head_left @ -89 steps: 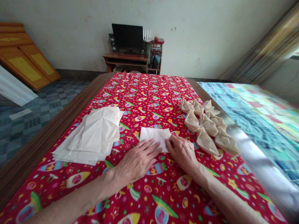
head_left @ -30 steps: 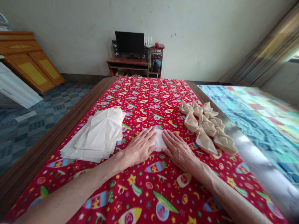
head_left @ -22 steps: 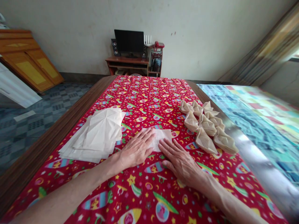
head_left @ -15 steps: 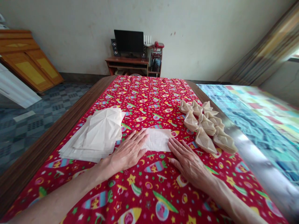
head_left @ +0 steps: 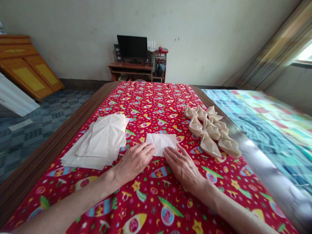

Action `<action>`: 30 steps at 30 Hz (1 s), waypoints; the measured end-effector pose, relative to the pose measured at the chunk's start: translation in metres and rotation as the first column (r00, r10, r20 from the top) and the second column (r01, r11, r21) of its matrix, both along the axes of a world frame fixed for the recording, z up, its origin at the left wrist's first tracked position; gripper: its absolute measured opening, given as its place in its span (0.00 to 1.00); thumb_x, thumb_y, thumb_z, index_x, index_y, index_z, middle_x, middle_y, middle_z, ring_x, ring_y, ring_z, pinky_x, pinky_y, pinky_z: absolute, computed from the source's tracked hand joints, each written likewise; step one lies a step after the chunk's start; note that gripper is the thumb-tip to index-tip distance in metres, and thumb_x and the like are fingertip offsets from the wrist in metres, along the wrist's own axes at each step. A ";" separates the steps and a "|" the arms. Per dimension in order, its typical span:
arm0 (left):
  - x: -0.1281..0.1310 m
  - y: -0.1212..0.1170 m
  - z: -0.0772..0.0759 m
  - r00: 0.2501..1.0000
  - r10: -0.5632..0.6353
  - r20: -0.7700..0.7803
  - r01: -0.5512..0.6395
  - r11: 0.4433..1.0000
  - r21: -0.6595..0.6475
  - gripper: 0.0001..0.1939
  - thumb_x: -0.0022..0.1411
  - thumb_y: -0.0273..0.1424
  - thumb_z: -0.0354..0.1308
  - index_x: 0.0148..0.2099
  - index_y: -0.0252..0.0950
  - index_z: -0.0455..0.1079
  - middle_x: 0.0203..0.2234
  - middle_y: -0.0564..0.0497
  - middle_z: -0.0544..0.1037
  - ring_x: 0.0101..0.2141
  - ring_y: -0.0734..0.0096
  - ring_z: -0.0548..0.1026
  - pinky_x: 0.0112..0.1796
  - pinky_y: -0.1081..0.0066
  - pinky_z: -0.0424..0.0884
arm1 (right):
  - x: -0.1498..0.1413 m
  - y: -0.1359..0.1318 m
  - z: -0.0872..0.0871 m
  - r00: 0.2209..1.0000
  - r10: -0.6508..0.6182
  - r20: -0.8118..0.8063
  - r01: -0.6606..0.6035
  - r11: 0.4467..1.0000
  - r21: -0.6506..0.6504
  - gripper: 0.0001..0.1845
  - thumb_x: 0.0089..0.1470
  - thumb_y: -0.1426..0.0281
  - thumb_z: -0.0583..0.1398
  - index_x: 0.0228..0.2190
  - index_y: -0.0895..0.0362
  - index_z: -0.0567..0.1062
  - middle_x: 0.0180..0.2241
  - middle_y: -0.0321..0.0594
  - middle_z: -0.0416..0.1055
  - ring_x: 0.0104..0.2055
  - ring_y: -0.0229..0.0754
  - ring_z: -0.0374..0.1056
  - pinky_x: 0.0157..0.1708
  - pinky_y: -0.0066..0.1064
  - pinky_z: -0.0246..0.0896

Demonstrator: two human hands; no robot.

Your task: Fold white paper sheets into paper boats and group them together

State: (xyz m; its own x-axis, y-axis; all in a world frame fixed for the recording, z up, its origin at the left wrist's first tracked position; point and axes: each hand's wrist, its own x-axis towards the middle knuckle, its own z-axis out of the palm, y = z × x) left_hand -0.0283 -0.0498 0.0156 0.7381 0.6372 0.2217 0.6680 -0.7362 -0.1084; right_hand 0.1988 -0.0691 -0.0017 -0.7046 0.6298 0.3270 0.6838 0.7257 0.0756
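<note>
A small folded sheet of thin whitish paper (head_left: 161, 143) lies flat on the red patterned cloth in front of me. My left hand (head_left: 136, 158) is at its lower left corner, fingers bent and pressed together on the paper's edge, the thumb hidden. My right hand (head_left: 183, 165) rests over the lower right corner with its fingers stretched out and slightly apart; that thumb cannot be made out. Beside my left hand lies a stack of creased paper sheets (head_left: 107, 136). To the right of my right hand sit several folded boat-like paper shapes (head_left: 210, 130).
The red cloth (head_left: 151, 100) covers a long table with a dark wooden edge (head_left: 80, 107). A bed with a blue patterned cover (head_left: 255, 126) adjoins on the right. Beyond the table stands a desk (head_left: 131, 66) with a monitor (head_left: 133, 47). A wooden cabinet (head_left: 31, 68) is at left.
Both hands have slid toward the paper's near edge. The left fingers have bent, and the right fingers have moved left onto the paper. The view has shifted slightly.
</note>
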 end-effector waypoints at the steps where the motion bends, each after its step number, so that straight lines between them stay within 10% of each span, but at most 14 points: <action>1: 0.002 0.001 0.001 1.000 -0.001 -0.017 0.001 1.000 0.014 0.16 0.66 0.24 0.48 0.55 0.32 0.64 0.53 0.43 0.70 0.53 0.62 0.68 0.50 0.64 0.68 | -0.005 0.001 0.001 1.000 0.005 -0.005 -0.005 1.000 0.010 0.19 0.59 0.78 0.50 0.50 0.65 0.69 0.51 0.52 0.69 0.55 0.49 0.64 0.57 0.50 0.54; 13: 0.004 0.009 -0.004 0.999 -0.054 0.002 0.054 0.994 0.095 0.09 0.67 0.24 0.46 0.39 0.34 0.68 0.32 0.48 0.76 0.35 0.67 0.76 0.35 0.69 0.71 | -0.025 0.012 0.001 0.996 -0.087 -0.019 0.086 0.996 -0.023 0.13 0.58 0.76 0.52 0.44 0.61 0.71 0.46 0.50 0.72 0.49 0.48 0.67 0.42 0.36 0.65; 22: -0.014 0.014 -0.007 0.986 -0.095 0.138 0.097 0.995 -0.008 0.20 0.66 0.29 0.49 0.60 0.36 0.60 0.58 0.47 0.65 0.58 0.64 0.61 0.58 0.61 0.57 | -0.001 0.013 -0.001 0.946 0.112 -0.304 -0.113 0.994 0.016 0.13 0.61 0.75 0.51 0.43 0.59 0.72 0.44 0.43 0.75 0.48 0.40 0.70 0.47 0.32 0.65; 30: -0.014 0.011 -0.005 0.963 -0.209 0.168 0.201 0.978 0.064 0.18 0.66 0.21 0.42 0.52 0.35 0.69 0.50 0.47 0.74 0.54 0.64 0.67 0.53 0.59 0.64 | 0.021 0.014 0.000 0.952 0.065 -0.299 -0.082 0.996 -0.043 0.14 0.61 0.74 0.52 0.43 0.53 0.75 0.47 0.43 0.73 0.51 0.42 0.68 0.46 0.37 0.65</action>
State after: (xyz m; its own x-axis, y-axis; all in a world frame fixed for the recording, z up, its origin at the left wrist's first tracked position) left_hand -0.0419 -0.0391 0.0102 0.7995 0.4625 0.3833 0.5151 -0.8561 -0.0414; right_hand 0.2196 -0.0553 -0.0019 -0.6259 0.6025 0.4952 0.6141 0.7722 -0.1633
